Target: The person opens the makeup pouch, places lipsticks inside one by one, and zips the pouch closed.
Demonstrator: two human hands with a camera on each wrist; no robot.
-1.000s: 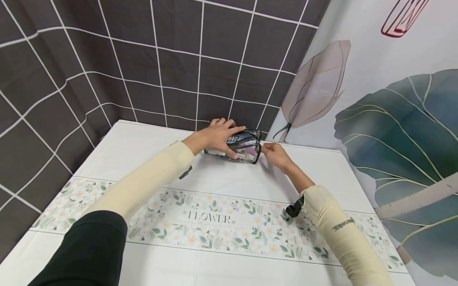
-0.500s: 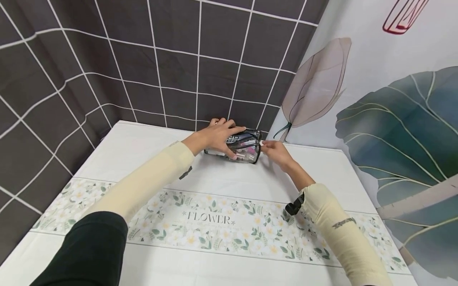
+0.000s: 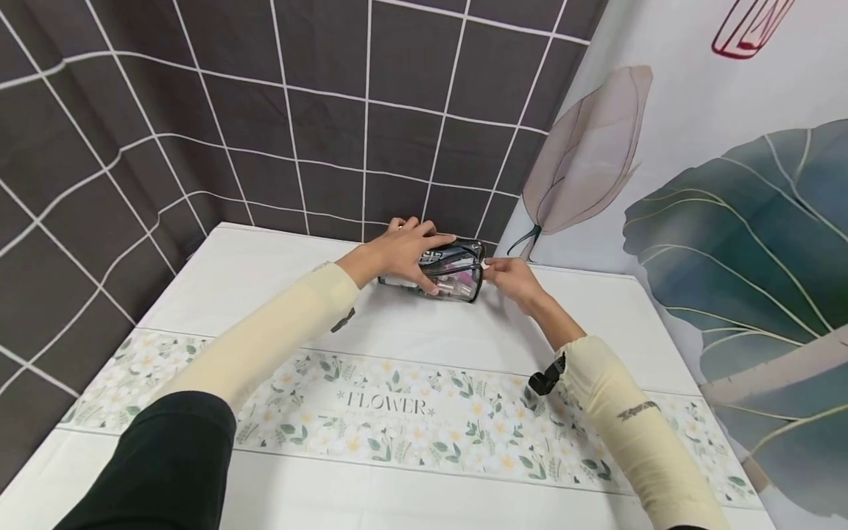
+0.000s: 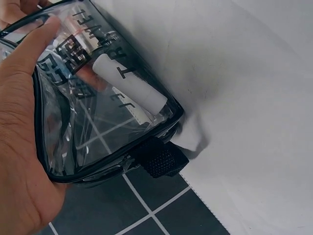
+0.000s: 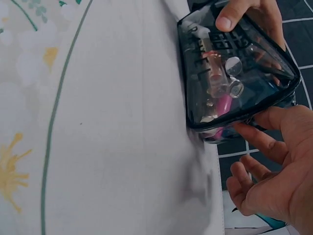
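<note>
A see-through cosmetic bag (image 3: 457, 283) with black piping lies on its side near the far edge of the table. My left hand (image 3: 400, 254) spans the bag from its left, thumb on the near clear side and fingers over the far side. At the bag's right end, my right hand (image 3: 513, 282) pinches the edge with thumb and index finger; its other fingers are loosely curled in the right wrist view. What exactly lies between those fingertips is hidden. Inside are a white tube (image 4: 129, 83), a pink item (image 5: 223, 104) and small clear bottles. A black fabric tab (image 4: 161, 159) sticks out at the other end.
The white tabletop (image 3: 318, 294) has a printed flower band (image 3: 384, 412) across it. Right behind the bag rises a dark cloth wall (image 3: 331, 132) with white grid lines. A leaf-patterned wall hanging (image 3: 762, 294) borders the right side.
The left hand and the bag hold almost still. My right fingertips have shifted very slightly upward at the bag's right end, and the pink item shows a little less.
</note>
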